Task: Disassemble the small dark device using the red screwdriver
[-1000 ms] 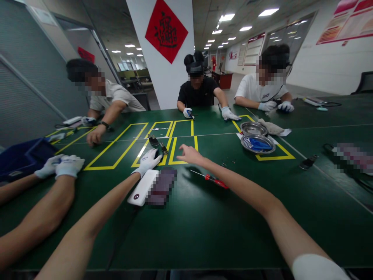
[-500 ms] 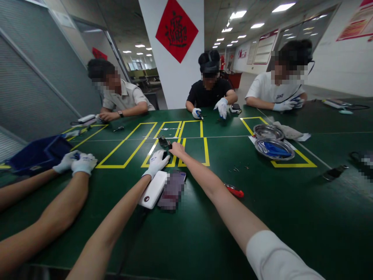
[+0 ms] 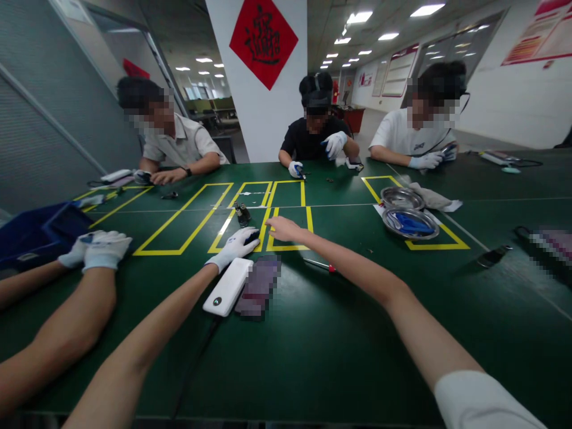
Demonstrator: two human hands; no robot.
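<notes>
My left hand (image 3: 235, 247), in a white glove with a dark palm side, rests low over the yellow-taped boxes. Its fingers and thumb curl round something dark that I cannot make out. To its right is my right hand (image 3: 283, 229), bare, held low over the table with fingers stretched and nothing visible in them. Just beyond the left hand, small dark pieces (image 3: 242, 214) with shiny parts stand close together. A white power bank (image 3: 227, 289) with a cable and a blurred phone (image 3: 259, 286) lie nearer me. Under my right forearm is a red-handled screwdriver (image 3: 331, 268).
Metal bowls (image 3: 410, 223), one holding something blue, sit at right beside a cloth (image 3: 431, 196). Another dark piece (image 3: 494, 256) lies farther right. A co-worker's gloved hands (image 3: 107, 247) are at left by a blue bin (image 3: 44, 235). Several people sit around the green table.
My right hand has let go of a small dark piece by the others and moved right, toward me. The left hand stays near its place. The whole view has shifted slightly.
</notes>
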